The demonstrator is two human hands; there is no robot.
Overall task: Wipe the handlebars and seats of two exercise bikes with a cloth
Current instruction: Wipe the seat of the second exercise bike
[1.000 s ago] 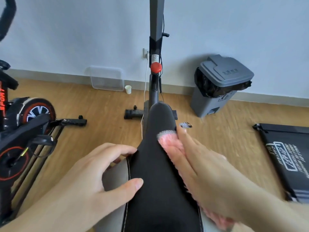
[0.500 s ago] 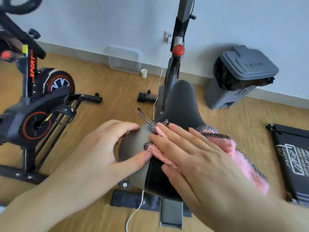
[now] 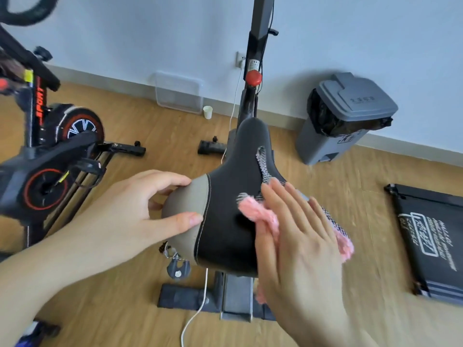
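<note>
Under right fingers [image 3: 283, 209], cloth [image 3: 255, 213] on seat [image 3: 225, 221]

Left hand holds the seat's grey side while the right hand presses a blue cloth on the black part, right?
Not blue: the head view shows a pink cloth. Otherwise, left hand holds the grey side of the seat, right hand presses the cloth on the black part.
</note>
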